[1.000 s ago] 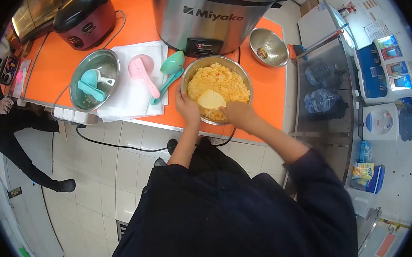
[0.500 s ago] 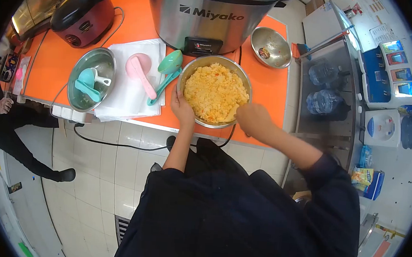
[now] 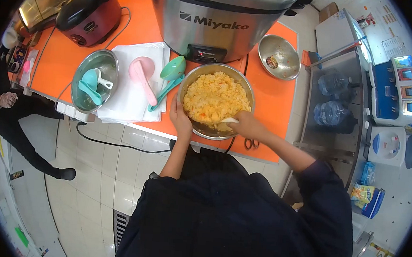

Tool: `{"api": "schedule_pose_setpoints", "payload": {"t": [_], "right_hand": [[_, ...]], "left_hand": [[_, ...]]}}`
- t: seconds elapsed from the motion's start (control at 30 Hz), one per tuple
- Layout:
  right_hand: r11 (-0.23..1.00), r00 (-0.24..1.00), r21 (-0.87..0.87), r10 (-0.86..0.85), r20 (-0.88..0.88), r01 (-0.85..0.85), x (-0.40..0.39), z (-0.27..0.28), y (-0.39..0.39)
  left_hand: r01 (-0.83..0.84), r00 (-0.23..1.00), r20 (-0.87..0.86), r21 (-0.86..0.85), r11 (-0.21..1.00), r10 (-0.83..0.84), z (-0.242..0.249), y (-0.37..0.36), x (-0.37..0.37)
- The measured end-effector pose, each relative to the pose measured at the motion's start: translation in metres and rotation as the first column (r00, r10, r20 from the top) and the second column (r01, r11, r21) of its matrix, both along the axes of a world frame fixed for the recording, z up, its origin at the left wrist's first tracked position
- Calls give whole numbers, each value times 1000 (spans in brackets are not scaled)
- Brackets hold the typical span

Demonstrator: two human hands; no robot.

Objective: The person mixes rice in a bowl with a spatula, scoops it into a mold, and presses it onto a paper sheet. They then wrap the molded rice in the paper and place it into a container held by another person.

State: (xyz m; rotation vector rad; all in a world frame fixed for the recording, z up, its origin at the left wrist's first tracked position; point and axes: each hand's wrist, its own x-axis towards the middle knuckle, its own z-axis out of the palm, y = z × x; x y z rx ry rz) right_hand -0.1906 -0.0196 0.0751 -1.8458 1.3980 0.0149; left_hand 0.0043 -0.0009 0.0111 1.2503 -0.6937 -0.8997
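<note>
A round metal bowl (image 3: pixel 215 133) of yellow-orange fried rice (image 3: pixel 213 93) stands on the orange table. My left hand (image 3: pixel 181 120) is closed around the left side of its wall. In my right hand (image 3: pixel 250 126), at the front right of the rim, is a pale serving spoon (image 3: pixel 227 121); its far end is down in the rice and hidden. Some bare bowl bottom shows along the near side. Close to my left hand lie a teal ladle (image 3: pixel 173 69) and a pink ladle (image 3: pixel 143 74) on white paper sheets (image 3: pixel 121 103).
A large Miyako rice cooker (image 3: pixel 213 28) stands right behind the bowl. To the right are a stained metal bowl (image 3: pixel 287 58) and scissors (image 3: pixel 251 143). At left are a bowl (image 3: pixel 79 67) with scoops and a red cooker (image 3: pixel 91 22). A gloved hand (image 3: pixel 7 100) shows far left.
My right hand has moved down and slightly left, drawing the spoon through the rice. The rice is pushed away from the bowl's near side. Scissors beside the bowl have come into sight.
</note>
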Motion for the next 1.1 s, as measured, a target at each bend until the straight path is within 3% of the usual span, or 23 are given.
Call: {"api": "schedule_pose_setpoints", "payload": {"t": [0.03,0.07,0.1,0.13,0.17,0.23,0.27,0.33,0.47,0.53,0.67,0.73,0.77,0.83,0.87,0.93,0.97,1.0,1.03,1.07,1.1], "right_hand": [[999,992,-17,43,117,-41,-1,-3,-10],[999,991,-19,51,121,-49,-6,-5,-23],[932,986,357,-106,132,53,-5,10,-37],[720,965,681,-250,79,131,-4,19,-48],[721,967,682,-239,83,120,-5,21,-55],[463,910,881,-401,107,101,-11,24,-69],[463,915,881,-389,109,92,-14,25,-75],[305,887,951,-452,92,57,-19,25,-87],[250,883,968,-460,96,26,-29,21,-110],[156,861,988,-503,74,6,-35,18,-117],[117,849,993,-521,86,-29,-44,14,-125],[242,876,970,-473,92,29,-44,24,-125],[245,874,969,-477,94,30,-43,29,-124],[513,967,858,-213,136,-8,-41,50,-121],[519,966,855,-219,135,-2,-41,65,-117],[741,994,668,-4,112,-72,-40,89,-106],[746,994,664,-12,107,-62,-43,90,-101],[963,990,229,133,46,-140,-48,86,-95],[937,969,-249,232,-81,-245,-52,79,-88],[938,971,-251,225,-86,-240,-50,61,-76],[818,945,-478,240,-222,-320,-44,37,-61]], "left_hand": [[-19,996,87,44,999,15,3,1,0],[-27,996,92,43,999,23,2,0,-1],[-21,1000,23,26,999,21,-3,0,-1],[-18,999,-46,7,1000,19,-4,-1,-1],[-30,999,-42,8,1000,30,-6,-1,-1],[-34,994,103,0,999,34,-3,-2,0],[-48,993,106,1,999,48,-2,-2,0],[-64,990,128,39,997,59,-2,-1,-1],[-97,974,212,96,991,75,0,-3,-1],[-141,950,298,134,981,96,2,-1,-2],[-124,965,245,102,987,96,2,-1,-2],[-100,971,230,119,988,71,1,0,-2],[-95,971,230,115,989,67,1,0,-2],[-132,959,258,55,990,114,1,-1,-3],[-126,961,255,50,991,109,2,-1,-3],[-99,966,246,77,992,77,7,0,-3],[-90,968,240,71,993,70,9,-1,-4],[-106,957,280,87,990,78,13,-2,-4],[-125,944,320,105,987,86,14,-1,-4],[-118,945,316,102,988,81,15,0,-5],[-134,938,332,92,987,96,16,0,-5]]}}
